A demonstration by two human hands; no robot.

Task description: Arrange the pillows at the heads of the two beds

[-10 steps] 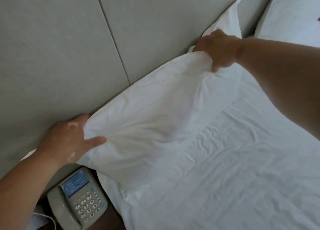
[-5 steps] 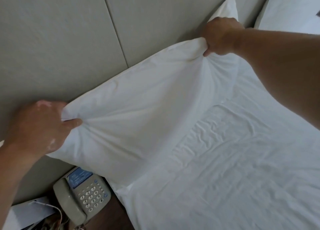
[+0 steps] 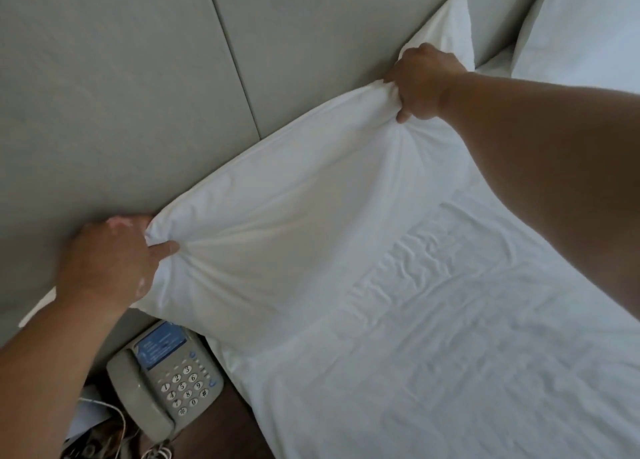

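both hands' fingers (image 3: pixel 162 249) pinch the pillow (image 3: pixel 277 223); second pillow (image 3: pixel 581 25) cut off top right.

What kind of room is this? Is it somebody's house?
Probably a hotel room, not a house. There is a bed with plain white sheets, a padded grey headboard wall, and a desk telephone with a printed card on the bedside table.

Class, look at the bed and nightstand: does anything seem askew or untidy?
The pillow, gripped by the left hand and right hand, overhangs the bed's edge above the phone. The sheet is creased.
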